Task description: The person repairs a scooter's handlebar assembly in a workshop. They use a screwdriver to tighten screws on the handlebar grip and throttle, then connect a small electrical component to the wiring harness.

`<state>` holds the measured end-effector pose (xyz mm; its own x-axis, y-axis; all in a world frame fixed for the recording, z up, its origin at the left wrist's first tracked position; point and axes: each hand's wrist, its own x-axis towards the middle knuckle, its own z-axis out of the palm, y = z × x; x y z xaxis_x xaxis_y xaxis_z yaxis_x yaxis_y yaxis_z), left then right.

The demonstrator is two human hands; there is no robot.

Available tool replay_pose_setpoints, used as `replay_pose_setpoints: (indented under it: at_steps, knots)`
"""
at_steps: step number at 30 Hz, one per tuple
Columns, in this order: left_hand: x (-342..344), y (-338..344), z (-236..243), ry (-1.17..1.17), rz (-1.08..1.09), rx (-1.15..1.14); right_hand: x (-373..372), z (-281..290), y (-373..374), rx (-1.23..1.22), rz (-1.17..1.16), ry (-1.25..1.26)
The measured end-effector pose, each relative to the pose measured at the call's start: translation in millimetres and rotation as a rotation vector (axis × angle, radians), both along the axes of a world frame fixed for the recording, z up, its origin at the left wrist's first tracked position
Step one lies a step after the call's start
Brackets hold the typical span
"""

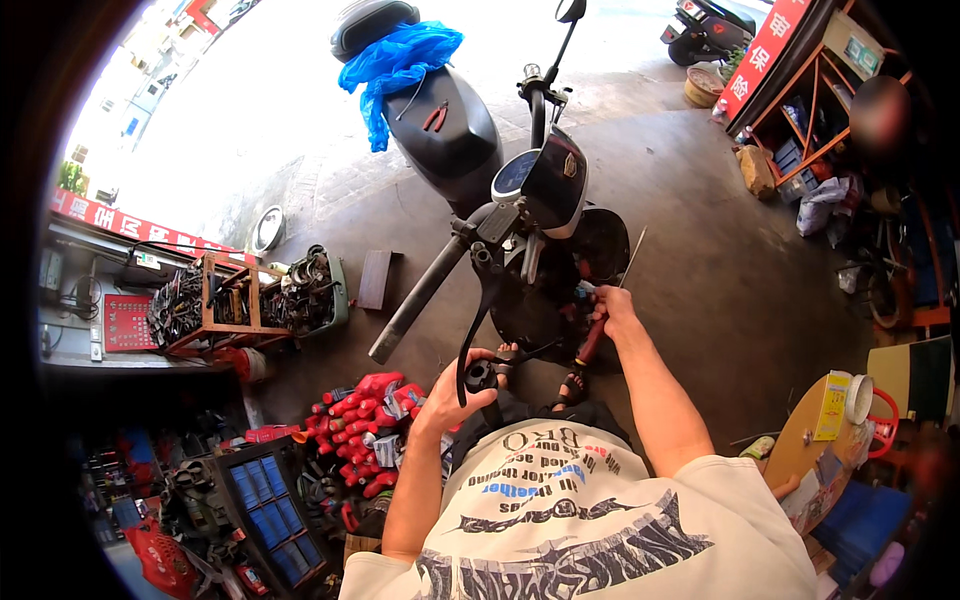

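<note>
An electric scooter with a dark front cowl (558,180) stands before me, its handlebar grip (410,310) angled toward my left. Low beside that grip, my left hand (447,400) is closed round a black part with a round end (482,375); a curved black arm (464,355) runs down next to it. My right hand (616,308) is closed on a red-handled tool (592,346) beside the scooter's front end. Past its fingers a thin metal rod (634,256) sticks out and up, apparently part of that tool. The fingertips of my right hand are partly hidden.
Pliers with red handles (436,117) and a blue plastic bag (405,50) lie on the scooter seat. Many red bottles (365,425) are heaped at my left. A parts rack (235,300) stands further left. Shelves (815,105) line the right; a wooden board (815,430) is near my right.
</note>
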<state>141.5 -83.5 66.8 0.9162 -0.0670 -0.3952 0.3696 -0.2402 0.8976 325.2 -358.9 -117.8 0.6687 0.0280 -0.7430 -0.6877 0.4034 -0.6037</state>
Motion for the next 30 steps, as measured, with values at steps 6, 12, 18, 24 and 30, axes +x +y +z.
replay_pose_setpoints:
  at_steps: [6,12,18,24,30]
  knots:
    - [8.0,-0.7,0.2,0.066,0.006,-0.065,-3.7,12.9,-14.1,-0.149,0.272,-0.111]
    - [11.9,2.6,10.4,0.083,-0.028,-0.022,0.5,11.4,-8.5,-0.353,0.455,-0.207]
    - [11.9,3.2,6.2,0.084,-0.011,-0.054,-5.2,-17.3,-8.2,-0.326,0.565,-0.333]
    - [10.8,4.8,6.4,0.061,-0.012,-0.058,-8.0,-14.4,7.9,-0.364,0.456,-0.253]
    - [-1.9,12.5,-15.9,-0.077,-0.026,0.014,-15.4,-9.3,12.4,-0.242,0.342,-0.114]
